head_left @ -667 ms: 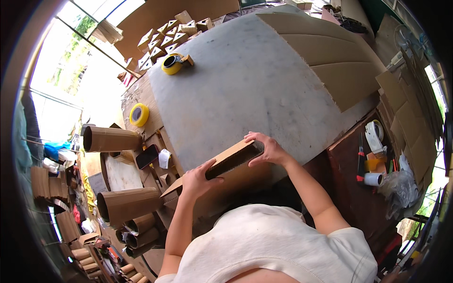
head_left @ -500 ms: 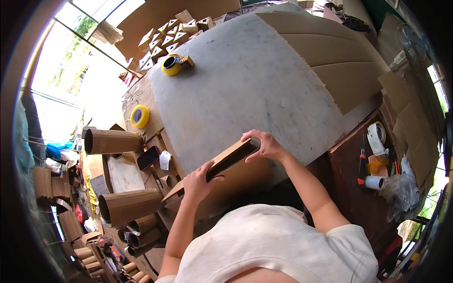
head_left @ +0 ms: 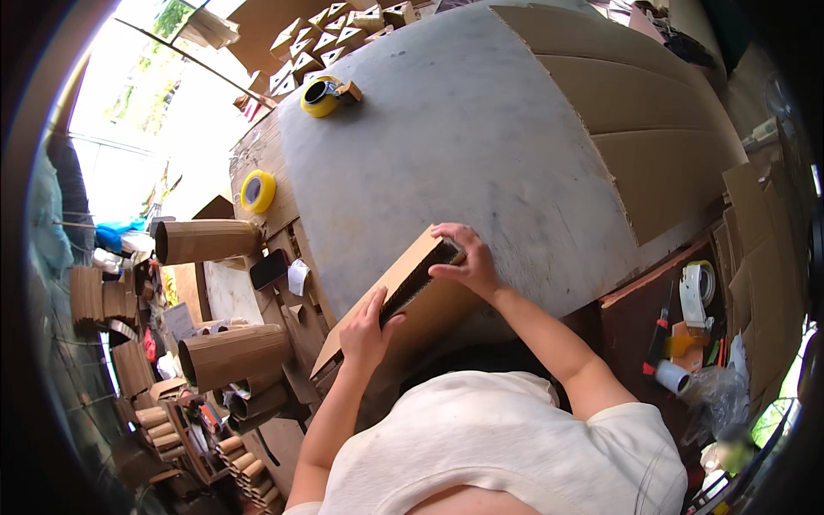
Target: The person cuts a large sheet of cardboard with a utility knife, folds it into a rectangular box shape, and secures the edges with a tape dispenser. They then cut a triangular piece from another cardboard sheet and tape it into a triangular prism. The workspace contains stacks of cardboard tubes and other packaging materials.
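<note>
Both my hands are closed on a folded piece of brown cardboard (head_left: 378,281) with a dark gap along its edge. My left hand (head_left: 367,335) grips its near side, fingers over the upper panel and thumb by the gap. My right hand (head_left: 468,264) pinches the far right corner, fingers on top and thumb at the open end. The piece slants from lower left to upper right, in front of my body at the near edge of a grey-white tabletop (head_left: 429,146). A lower brown panel shows beneath my hands, and its underside is hidden.
A tape roll in a dispenser (head_left: 321,96) and a yellow tape roll (head_left: 257,190) lie left, near a phone (head_left: 269,269). Cardboard tubes (head_left: 236,356) jut out below. Triangular cardboard pieces (head_left: 330,39) stack behind. Flat cardboard (head_left: 635,112) covers the right; a cutter (head_left: 658,339) lies nearer.
The folded cardboard has tilted, so more of its upper panel shows and it slants more steeply. Both hands keep their grip. The whole view has shifted slightly.
</note>
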The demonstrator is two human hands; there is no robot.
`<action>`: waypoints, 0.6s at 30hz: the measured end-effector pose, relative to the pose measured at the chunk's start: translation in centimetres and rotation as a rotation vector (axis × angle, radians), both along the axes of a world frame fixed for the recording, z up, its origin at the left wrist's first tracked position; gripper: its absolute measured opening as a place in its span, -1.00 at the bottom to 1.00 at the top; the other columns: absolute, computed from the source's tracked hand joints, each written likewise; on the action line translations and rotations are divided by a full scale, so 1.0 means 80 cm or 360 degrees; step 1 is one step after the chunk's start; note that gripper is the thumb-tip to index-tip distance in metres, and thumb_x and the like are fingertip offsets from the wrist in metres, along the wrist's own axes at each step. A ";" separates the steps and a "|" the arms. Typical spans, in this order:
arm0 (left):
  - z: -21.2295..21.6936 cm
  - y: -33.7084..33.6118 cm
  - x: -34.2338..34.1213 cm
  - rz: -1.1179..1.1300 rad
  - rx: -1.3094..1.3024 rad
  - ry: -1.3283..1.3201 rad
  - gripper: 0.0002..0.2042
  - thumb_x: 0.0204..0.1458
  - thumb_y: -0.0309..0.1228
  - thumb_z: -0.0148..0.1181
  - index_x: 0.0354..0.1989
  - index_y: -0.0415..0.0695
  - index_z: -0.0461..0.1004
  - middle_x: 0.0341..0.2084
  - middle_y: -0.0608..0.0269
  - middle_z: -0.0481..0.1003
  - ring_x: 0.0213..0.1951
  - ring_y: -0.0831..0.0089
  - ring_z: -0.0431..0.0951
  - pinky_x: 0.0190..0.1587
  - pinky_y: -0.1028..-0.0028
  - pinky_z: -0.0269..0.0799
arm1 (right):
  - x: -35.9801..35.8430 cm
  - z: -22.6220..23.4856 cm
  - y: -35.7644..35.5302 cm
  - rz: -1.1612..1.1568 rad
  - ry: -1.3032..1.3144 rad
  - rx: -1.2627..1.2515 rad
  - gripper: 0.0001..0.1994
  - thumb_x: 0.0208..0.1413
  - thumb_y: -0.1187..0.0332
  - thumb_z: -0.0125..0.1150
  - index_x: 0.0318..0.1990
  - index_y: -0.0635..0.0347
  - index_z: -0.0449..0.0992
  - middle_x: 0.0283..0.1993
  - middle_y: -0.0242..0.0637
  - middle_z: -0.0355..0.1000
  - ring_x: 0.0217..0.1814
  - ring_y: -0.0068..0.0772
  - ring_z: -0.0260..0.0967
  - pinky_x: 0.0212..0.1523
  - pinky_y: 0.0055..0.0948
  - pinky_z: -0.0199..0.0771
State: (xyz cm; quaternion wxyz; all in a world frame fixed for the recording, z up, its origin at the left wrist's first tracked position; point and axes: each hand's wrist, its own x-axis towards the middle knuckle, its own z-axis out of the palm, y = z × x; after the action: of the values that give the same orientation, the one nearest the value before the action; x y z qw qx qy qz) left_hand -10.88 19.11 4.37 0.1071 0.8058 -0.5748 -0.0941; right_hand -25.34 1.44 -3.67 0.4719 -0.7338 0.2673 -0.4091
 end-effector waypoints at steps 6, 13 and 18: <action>-0.004 -0.012 -0.010 -0.0002 -0.0112 0.0001 -0.45 -0.11 -0.11 0.21 0.07 -0.08 0.31 -0.06 0.15 0.42 -0.03 0.24 0.43 -0.13 0.35 0.41 | 0.004 0.019 -0.023 0.0087 -0.0133 -0.0141 -0.79 -0.17 0.40 0.17 -0.31 0.12 0.37 -0.18 -0.29 0.44 -0.06 -0.22 0.37 -0.06 -0.32 0.36; -0.004 -0.034 -0.031 0.0167 0.0089 -0.0090 -0.47 -0.11 -0.12 0.20 0.04 -0.09 0.33 -0.10 0.08 0.44 -0.07 0.17 0.46 -0.13 0.34 0.42 | 0.020 0.009 -0.024 -0.0144 -0.0212 -0.0110 -0.80 -0.09 0.38 0.20 -0.63 0.13 0.33 -0.56 -0.35 0.38 -0.43 -0.30 0.37 -0.38 -0.37 0.36; -0.023 -0.035 -0.028 0.0108 -0.0051 -0.0114 -0.52 -0.08 -0.15 0.17 0.05 -0.05 0.35 -0.09 0.09 0.44 -0.09 0.19 0.48 -0.15 0.35 0.43 | 0.037 -0.001 -0.023 -0.0387 -0.0083 -0.0367 -0.71 -0.10 0.39 0.20 -0.72 0.11 0.23 -0.70 -0.36 0.24 -0.59 -0.29 0.24 -0.53 -0.35 0.25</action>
State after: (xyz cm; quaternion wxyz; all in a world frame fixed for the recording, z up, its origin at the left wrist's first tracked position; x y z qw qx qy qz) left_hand -13.11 16.29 2.56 0.1025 0.8258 -0.5521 -0.0524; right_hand -22.35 -0.44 -3.74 0.3385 -0.7345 0.2931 -0.5099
